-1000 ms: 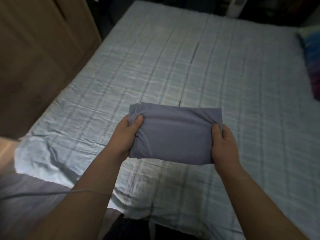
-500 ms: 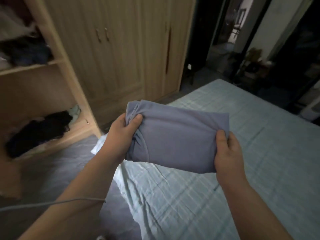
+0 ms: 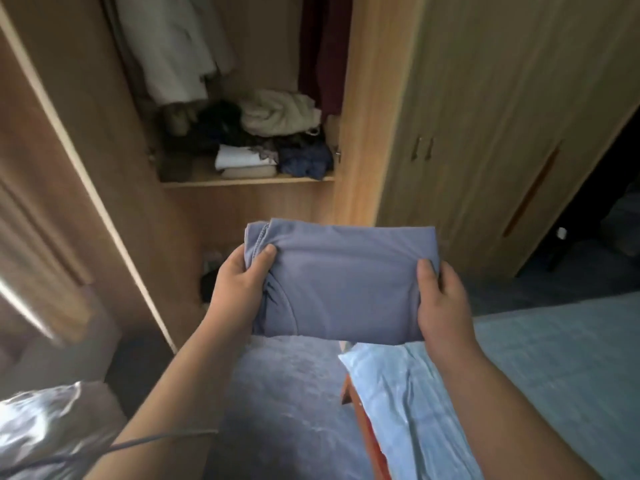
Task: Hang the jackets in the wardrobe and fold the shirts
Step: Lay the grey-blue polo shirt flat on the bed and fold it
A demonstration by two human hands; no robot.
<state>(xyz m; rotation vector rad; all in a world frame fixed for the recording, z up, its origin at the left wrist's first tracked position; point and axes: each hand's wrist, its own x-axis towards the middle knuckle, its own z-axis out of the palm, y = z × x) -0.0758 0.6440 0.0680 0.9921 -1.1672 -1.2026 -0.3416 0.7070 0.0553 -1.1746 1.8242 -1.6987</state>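
Left hand (image 3: 239, 292): clamped on the left end of the folded shirt (image 3: 346, 282). The thumb (image 3: 264, 255) presses down on top near the upper left corner. The other fingers are under the cloth, out of sight.
Right hand (image 3: 443, 303): clamped on the right end. The thumb (image 3: 426, 276) lies along the top surface; the remaining fingers are hidden beneath.
Grip state: both hands pinch the bundle, thumb above and fingers below. How far the hidden fingers curl, I cannot tell.
Shirt position: centre of the frame, held flat in the air between the two hands, a blue-grey rectangle. A stitched hem shows at the upper left corner, just beyond the left thumb.
Behind the shirt: the open wardrobe (image 3: 360, 98) compartment, upper centre. Its shelf (image 3: 242, 182) carries a pile of clothes (image 3: 277, 140).
Upper left: pale garments (image 3: 173, 46) hang inside, with a dark red one (image 3: 325, 46) beside them.
Right of frame: closed wardrobe doors (image 3: 502, 116).
Lower right: the corner of the bed (image 3: 554, 358), under light blue checked bedding.
Lower centre: dark blue floor (image 3: 287, 393) below the shirt.
Change since earlier: a second ago the shirt was held over the bed. Half a second ago the closed doors stood behind it, and now the open compartment does. The grip and the thumb placement look the same throughout.
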